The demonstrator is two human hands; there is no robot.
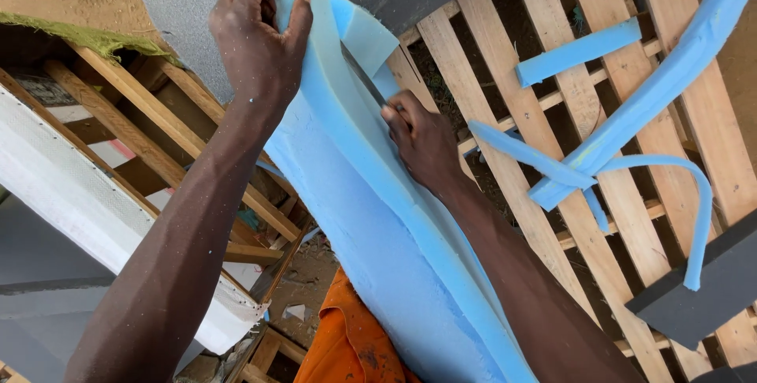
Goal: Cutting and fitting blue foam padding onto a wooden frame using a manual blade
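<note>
Over pallet (552,75), left hand (256,36) grips foam (371,217), right hand (422,138) w/ blade (363,75).

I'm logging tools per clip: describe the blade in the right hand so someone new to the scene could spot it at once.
Start at the big blue foam slab running up the middle. Near its top, the left hand pinches a foam edge and the right hand sits lower right. The blade is the thin grey strip rising from that right hand into the foam, the only dark, narrow, metallic-looking thing among soft blue offcuts.
</note>
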